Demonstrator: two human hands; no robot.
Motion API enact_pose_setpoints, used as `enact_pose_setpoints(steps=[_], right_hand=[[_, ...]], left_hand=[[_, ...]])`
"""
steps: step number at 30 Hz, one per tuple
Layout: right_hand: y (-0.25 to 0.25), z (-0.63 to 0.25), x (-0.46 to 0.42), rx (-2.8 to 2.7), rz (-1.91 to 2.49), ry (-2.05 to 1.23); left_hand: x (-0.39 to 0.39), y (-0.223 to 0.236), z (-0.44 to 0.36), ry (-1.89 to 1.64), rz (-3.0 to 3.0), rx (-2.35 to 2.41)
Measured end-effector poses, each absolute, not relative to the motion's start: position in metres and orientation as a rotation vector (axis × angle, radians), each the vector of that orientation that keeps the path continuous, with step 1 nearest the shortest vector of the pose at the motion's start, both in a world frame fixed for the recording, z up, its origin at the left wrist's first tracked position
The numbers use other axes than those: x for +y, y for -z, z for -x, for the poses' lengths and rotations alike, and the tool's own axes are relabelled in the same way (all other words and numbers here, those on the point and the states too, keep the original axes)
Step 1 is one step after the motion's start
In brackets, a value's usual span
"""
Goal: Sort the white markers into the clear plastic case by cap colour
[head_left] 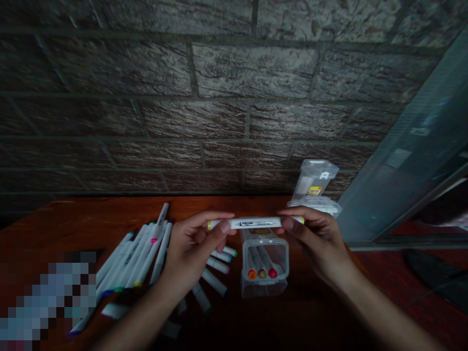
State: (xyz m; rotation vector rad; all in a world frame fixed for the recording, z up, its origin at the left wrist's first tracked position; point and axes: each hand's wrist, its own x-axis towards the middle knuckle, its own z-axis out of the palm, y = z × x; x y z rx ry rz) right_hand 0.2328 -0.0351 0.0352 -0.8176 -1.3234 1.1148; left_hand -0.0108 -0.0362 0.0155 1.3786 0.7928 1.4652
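Note:
A white marker [258, 223] with yellow ends is held level between my two hands. My left hand [195, 248] pinches its left end between thumb and fingers. At the right end, the thumb and fingers of my right hand [316, 239] close on it in the same way. Just below and behind the marker lies a clear plastic case [265, 288], its near end open. Inside it are three markers with orange, tan and red ends [262, 273]. Part of the case's upper side is hidden by the held marker.
Many loose white markers [131, 256] are piled to the left on the wooden table [91, 214], and several more [215, 282] lie beside my left forearm. Another clear case [316, 183] stands at the back right, near the brick wall [219, 117].

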Motion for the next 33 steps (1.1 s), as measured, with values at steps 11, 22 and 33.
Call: enact_pose_setpoints(steps=[11,22,33], right_hand=[[-0.0332,-0.2359,-0.0335,-1.373,0.811,-1.058],[-0.0373,-0.2321,-0.0352,-1.311,0.817,-1.059],[-0.0391,-0.2297,-0.0317,-1.254,0.797,-1.066]], left_hand=[[-0.0341,-0.0153,0.0107,-1.485,-1.385,0.758],[-0.0359,-0.0163,0.0105,-1.47,-1.485,0.921],[-0.0363,-0.018,0.0112,-1.475,-1.464,0.942]])
